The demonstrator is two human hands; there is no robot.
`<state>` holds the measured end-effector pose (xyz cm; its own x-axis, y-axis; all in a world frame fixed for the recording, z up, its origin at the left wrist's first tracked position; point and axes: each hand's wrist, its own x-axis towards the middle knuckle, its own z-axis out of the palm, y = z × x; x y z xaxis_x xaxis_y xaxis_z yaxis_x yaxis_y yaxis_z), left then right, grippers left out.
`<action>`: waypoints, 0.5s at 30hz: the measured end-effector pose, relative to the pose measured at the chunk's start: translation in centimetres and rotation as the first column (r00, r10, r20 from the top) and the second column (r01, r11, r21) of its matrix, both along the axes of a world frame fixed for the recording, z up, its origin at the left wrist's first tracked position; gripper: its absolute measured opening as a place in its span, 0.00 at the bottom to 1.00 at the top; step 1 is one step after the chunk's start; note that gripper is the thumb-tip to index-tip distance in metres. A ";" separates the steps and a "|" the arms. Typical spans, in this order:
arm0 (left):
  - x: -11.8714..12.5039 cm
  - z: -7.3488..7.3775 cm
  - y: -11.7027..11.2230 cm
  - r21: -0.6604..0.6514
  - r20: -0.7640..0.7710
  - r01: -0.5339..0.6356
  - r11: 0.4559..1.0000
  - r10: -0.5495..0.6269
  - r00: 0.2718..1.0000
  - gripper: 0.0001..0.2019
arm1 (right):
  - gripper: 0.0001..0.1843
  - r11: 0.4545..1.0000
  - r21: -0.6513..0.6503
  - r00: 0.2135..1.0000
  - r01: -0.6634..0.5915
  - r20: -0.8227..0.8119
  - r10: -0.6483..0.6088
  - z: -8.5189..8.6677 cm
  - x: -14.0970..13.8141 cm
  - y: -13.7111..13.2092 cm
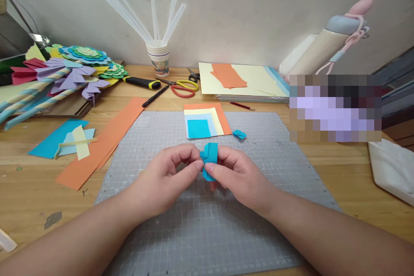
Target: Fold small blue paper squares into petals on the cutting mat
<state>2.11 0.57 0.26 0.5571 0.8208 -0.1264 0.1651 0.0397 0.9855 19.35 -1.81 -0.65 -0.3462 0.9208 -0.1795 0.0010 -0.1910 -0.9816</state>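
Observation:
Over the grey cutting mat point(168, 228), my left hand point(168, 177) and my right hand point(237, 177) meet and both pinch a small folded blue paper piece point(209, 155) held between them. The fingers of both hands are curled tightly on it. Just beyond lies a stack of paper squares point(223, 114), orange at the bottom, then yellow, pale blue and a blue square point(198, 128) on top. A second small folded blue piece point(239, 134) lies on the mat to the right of the stack.
Orange paper strips point(100, 144) and blue and yellow scraps point(61, 140) lie left of the mat. Paper flowers point(84, 54) are at the far left. A cup of strips point(159, 58), utility knife point(139, 82), pen point(155, 95), scissors point(183, 86) and paper sheets point(246, 79) line the back.

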 end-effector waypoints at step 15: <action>0.4 0.2 0.3 -0.099 0.023 -0.135 0.986 0.138 0.990 0.08 | 0.08 0.992 0.110 0.991 0.059 0.113 -0.072 -0.2 0.2 0.1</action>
